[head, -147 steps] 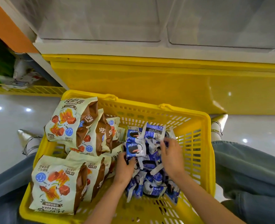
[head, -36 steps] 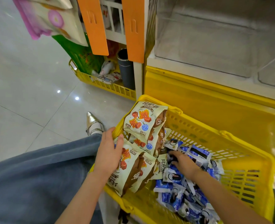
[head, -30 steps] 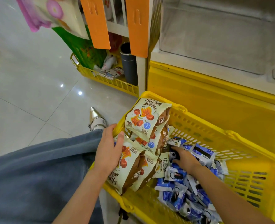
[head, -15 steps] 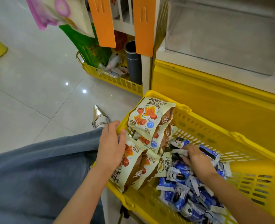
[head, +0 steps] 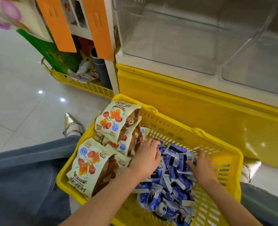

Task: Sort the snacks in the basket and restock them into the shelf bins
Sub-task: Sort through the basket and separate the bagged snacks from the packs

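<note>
A yellow plastic basket (head: 216, 137) sits on the floor between my knees. Several cream-and-brown snack bags (head: 89, 162) stand packed along its left side, one bag (head: 117, 118) leaning on the far left corner. A heap of small blue snack packets (head: 172, 181) fills the middle and right. My left hand (head: 147, 158) presses into the heap's left edge, next to the bags. My right hand (head: 200, 167) closes in from the right, fingertips on a packet. A raised bunch of blue packets is squeezed between the two hands. Clear shelf bins (head: 167, 38) stand open above.
A second clear bin (head: 257, 62) adjoins on the right. The yellow shelf base (head: 184, 98) rises just behind the basket. At the left stand orange panels (head: 56, 22) and another yellow basket (head: 86, 85) of goods. My jeans leg (head: 20, 176) and silver shoe (head: 71, 124) flank the basket.
My left hand left the cream bags at the basket's left edge and moved right into the blue packets. My right hand shifted further right, so both hands now bracket a bunch.
</note>
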A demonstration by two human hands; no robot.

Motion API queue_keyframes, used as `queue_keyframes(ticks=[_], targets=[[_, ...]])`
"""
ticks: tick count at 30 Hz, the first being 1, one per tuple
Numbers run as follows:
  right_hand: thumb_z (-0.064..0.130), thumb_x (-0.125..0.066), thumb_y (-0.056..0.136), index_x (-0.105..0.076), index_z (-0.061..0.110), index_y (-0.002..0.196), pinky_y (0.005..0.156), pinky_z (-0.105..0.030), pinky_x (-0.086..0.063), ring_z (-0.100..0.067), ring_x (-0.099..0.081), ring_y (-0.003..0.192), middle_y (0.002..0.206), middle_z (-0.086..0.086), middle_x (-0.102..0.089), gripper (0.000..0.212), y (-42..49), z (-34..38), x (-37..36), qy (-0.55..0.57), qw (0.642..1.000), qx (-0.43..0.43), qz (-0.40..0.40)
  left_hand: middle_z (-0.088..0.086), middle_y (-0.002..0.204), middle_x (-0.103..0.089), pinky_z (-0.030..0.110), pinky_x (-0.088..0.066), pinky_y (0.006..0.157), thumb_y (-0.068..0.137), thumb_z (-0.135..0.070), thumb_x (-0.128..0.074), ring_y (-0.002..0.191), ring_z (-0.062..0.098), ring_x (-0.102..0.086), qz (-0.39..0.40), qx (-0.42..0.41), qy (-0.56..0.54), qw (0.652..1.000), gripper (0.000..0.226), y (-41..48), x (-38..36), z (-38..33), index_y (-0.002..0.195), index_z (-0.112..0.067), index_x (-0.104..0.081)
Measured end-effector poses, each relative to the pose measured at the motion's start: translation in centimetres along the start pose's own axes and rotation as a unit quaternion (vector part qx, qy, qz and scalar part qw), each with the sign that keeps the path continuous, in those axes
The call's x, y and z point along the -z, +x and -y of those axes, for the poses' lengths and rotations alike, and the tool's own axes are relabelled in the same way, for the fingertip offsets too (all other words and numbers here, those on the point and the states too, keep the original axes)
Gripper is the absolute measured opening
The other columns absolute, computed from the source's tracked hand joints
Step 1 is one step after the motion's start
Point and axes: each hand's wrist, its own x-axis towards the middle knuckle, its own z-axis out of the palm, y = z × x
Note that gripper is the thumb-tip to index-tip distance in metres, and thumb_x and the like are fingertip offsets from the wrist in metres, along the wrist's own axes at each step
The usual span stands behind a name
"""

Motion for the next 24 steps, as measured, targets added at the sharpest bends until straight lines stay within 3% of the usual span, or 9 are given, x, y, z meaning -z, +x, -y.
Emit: queue_keyframes(ticks=[6, 9, 12, 15, 18, 21, 24], targets=[[0.052, -0.056, 0.085, -0.005, 0.008, 0.148, 0.110, -0.037, -0.033, -0.027, -0.026, 0.139, 0.153, -0.010, -0.021, 0.093, 0.2, -0.5, -1.0, 0.004, 0.992, 0.027, 0.121, 0.010, 0.143, -0.031, 0.035, -0.027, 0.108, 0.097, -0.033, -0.041, 0.132, 0.025, -0.030, 0.109, 0.149, -0.050, 0.982, 0.051, 4.8, -4.5, 2.6, 0.140, -0.010, -0.029], [0.051, -0.057, 0.086, 0.001, 0.010, 0.149, 0.108, -0.039, -0.036, -0.025, -0.042, 0.132, 0.148, -0.010, -0.036, 0.095, 0.5, -0.5, -1.6, -0.044, 0.987, 0.023, 0.155, 0.015, 0.151, -0.020, 0.039, -0.023, 0.114, 0.097, -0.034, -0.040, 0.139, 0.029, -0.022, 0.145, 0.231, -0.112, 0.955, 0.060, 6.4, -6.3, 3.1, 0.145, -0.004, -0.019], [0.045, -0.058, 0.088, -0.004, 0.012, 0.149, 0.100, -0.037, -0.044, -0.025, -0.052, 0.122, 0.141, -0.010, -0.046, 0.088, 0.7, -0.4, -1.8, 0.004, 0.993, -0.004, 0.121, 0.020, 0.148, -0.028, 0.044, -0.025, 0.112, 0.096, -0.037, -0.041, 0.136, 0.035, -0.026, 0.156, 0.249, -0.049, 0.954, 0.060, 7.4, -7.7, 3.4, 0.140, 0.003, -0.029], [0.039, -0.060, 0.088, -0.010, 0.014, 0.148, 0.099, -0.033, -0.043, -0.024, -0.044, 0.130, 0.148, -0.008, -0.035, 0.082, 0.4, -0.5, -1.6, 0.088, 0.995, -0.018, 0.047, 0.018, 0.136, -0.043, 0.039, -0.032, 0.107, 0.094, -0.043, -0.042, 0.129, 0.032, -0.034, 0.164, 0.248, 0.016, 0.955, 0.054, 7.4, -8.3, 3.3, 0.129, -0.002, -0.044], [0.039, -0.056, 0.089, -0.014, 0.013, 0.147, 0.102, -0.035, -0.042, -0.024, -0.038, 0.132, 0.148, -0.007, -0.030, 0.077, -0.4, -0.6, -1.5, 0.105, 0.994, -0.023, -0.013, 0.018, 0.115, -0.054, 0.036, -0.044, 0.085, 0.090, -0.035, -0.056, 0.108, 0.033, -0.052, 0.117, 0.269, -0.082, 0.953, 0.044, 7.6, -8.3, 3.2, 0.114, 0.001, -0.052], [0.046, -0.054, 0.088, -0.018, 0.012, 0.144, 0.092, -0.037, -0.049, -0.024, -0.041, 0.128, 0.141, -0.006, -0.034, 0.075, -0.8, -0.5, -1.4, 0.065, 0.996, -0.050, -0.047, 0.030, 0.118, -0.053, 0.041, -0.045, 0.087, 0.087, -0.028, -0.062, 0.108, 0.041, -0.054, 0.090, 0.294, -0.181, 0.934, 0.055, 8.2, -8.3, 3.3, 0.118, 0.014, -0.046], [0.050, -0.049, 0.090, -0.022, 0.014, 0.142, 0.085, -0.035, -0.049, -0.024, -0.046, 0.124, 0.138, -0.005, -0.038, 0.068, -0.9, -0.3, -1.1, -0.001, 0.998, -0.065, 0.001, 0.016, 0.116, -0.053, 0.032, -0.041, 0.084, 0.087, -0.032, -0.063, 0.110, 0.033, -0.053, 0.067, 0.308, -0.187, 0.931, 0.050, 8.3, -8.4, 3.2, 0.118, 0.004, -0.047]])
